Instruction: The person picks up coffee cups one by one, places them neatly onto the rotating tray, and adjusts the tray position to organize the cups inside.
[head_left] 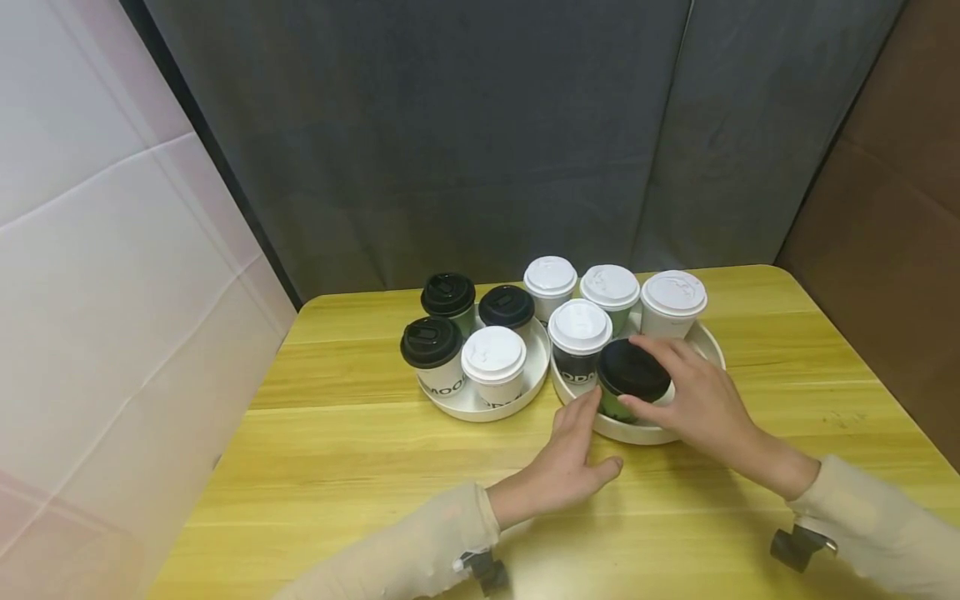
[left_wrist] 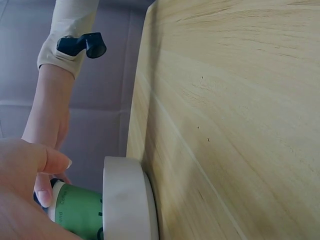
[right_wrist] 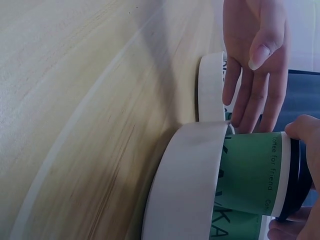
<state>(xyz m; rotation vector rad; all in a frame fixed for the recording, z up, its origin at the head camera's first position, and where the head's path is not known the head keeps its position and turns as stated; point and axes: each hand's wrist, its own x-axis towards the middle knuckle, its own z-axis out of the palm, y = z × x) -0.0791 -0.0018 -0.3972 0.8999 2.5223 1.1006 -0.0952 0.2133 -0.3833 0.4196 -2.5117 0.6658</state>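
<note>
A green paper coffee cup (head_left: 617, 407) with a black lid (head_left: 634, 370) stands at the front of the right-hand white round tray (head_left: 637, 433). My right hand (head_left: 705, 400) holds it by the lid, thumb at the near side and fingers over the far side. Its green sleeve and the tray's wall show up close in the right wrist view, with the lid (right_wrist: 298, 182) between thumb and fingers. My left hand (head_left: 558, 467) is just left of this cup, fingers extended and thumb spread, with nothing in its grasp.
Several white-lidded cups, one with a dark sleeve (head_left: 576, 365), share the right tray. The left white tray (head_left: 480, 414) carries black-lidded cups (head_left: 431, 354) and one white-lidded cup (head_left: 495, 364). Both trays stand side by side on the wooden table (head_left: 322, 467), before a grey curtain (head_left: 450, 150).
</note>
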